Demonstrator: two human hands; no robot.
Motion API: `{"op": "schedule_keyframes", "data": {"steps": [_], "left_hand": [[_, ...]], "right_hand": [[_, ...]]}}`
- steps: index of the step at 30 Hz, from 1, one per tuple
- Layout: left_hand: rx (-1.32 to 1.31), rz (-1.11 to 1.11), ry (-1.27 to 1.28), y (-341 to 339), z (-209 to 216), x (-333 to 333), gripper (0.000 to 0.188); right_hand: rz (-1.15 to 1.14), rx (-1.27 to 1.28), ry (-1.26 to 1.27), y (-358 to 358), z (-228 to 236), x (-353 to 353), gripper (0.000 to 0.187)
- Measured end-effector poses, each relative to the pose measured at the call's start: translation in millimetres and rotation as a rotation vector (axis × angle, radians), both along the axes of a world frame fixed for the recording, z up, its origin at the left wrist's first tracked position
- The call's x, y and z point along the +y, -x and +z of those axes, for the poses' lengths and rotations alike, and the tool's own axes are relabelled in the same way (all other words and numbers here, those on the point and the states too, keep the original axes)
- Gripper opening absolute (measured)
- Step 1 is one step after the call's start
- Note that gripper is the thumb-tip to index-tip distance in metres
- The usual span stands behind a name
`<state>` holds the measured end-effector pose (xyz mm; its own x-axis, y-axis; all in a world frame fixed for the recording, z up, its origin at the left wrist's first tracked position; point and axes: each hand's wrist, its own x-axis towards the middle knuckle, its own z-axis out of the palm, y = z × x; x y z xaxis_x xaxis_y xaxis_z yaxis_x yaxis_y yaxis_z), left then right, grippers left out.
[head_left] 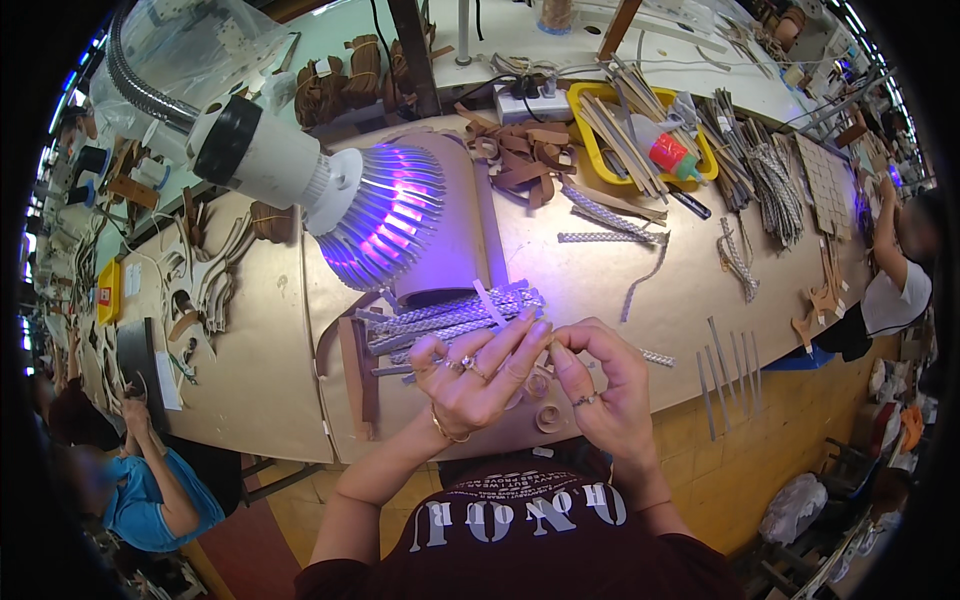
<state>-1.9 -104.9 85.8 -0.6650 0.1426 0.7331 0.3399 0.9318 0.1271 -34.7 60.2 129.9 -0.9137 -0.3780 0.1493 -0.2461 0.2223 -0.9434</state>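
Note:
My left hand [472,378] and my right hand [604,388] meet just above the near edge of the table. Their fingertips pinch together on something small and thin, too covered by the fingers to name. Behind the left hand lies a bundle of grey-white braided straps [440,322], lit violet. Small rolls of pale strip [548,418] sit on the table below and between my hands. A flat brown leather piece [357,375] lies to the left of the bundle. A large finned lamp [380,215] with violet light hangs over the bundle.
A brown curved sheet [455,190] stands behind the lamp. At the back, a yellow basket [588,150] holds strips and a red-labelled bottle [672,155]. Brown leather strips [520,150] and loose braids [600,237] lie nearby. Co-workers sit left and right; thin grey strips [722,372] lie right.

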Motion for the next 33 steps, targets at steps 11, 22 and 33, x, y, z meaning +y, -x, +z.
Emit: {"op": "schedule_keyframes", "data": {"steps": [11, 22, 33], "left_hand": [[-0.046, -0.152, -0.387, 9, 21, 0, 0.033], [-0.087, -0.155, -0.280, 8, 21, 6, 0.024], [-0.668, -0.398, -1.627, 13, 27, -11, 0.014]], "right_hand": [[-0.102, 0.246, -0.127, 2, 3, -5, 0.008], [-0.143, 0.336, -0.202, -1, 7, -4, 0.008], [0.101, 0.038, 0.344, -7, 10, 13, 0.013]]}}
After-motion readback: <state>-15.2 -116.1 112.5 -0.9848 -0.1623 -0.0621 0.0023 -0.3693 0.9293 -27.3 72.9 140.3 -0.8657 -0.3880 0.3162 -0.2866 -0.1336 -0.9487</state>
